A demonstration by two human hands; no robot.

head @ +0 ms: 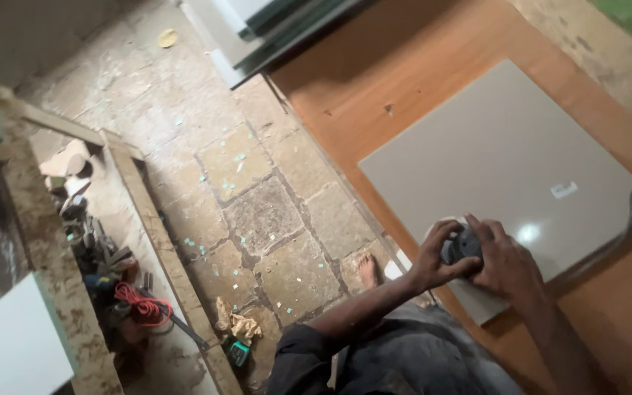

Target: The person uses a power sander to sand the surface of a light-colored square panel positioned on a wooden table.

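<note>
Both my hands close around a small dark round object [464,245] at the near corner of a glossy grey-white panel [506,153]. My left hand [437,257] grips it from the left, my right hand [502,260] from the right and above. The panel lies flat on an orange-brown board [404,66]. A grey cable [627,219] runs off the panel's right edge. What the dark object is stays hidden by my fingers.
Stone-tiled floor [257,197] strewn with small pale chips lies to the left. My bare foot [369,271] rests on it. A wooden-edged trench holds tools and a red cord [140,307]. Stacked panels [257,29] lean at the top. A crumpled rag [237,322] lies near.
</note>
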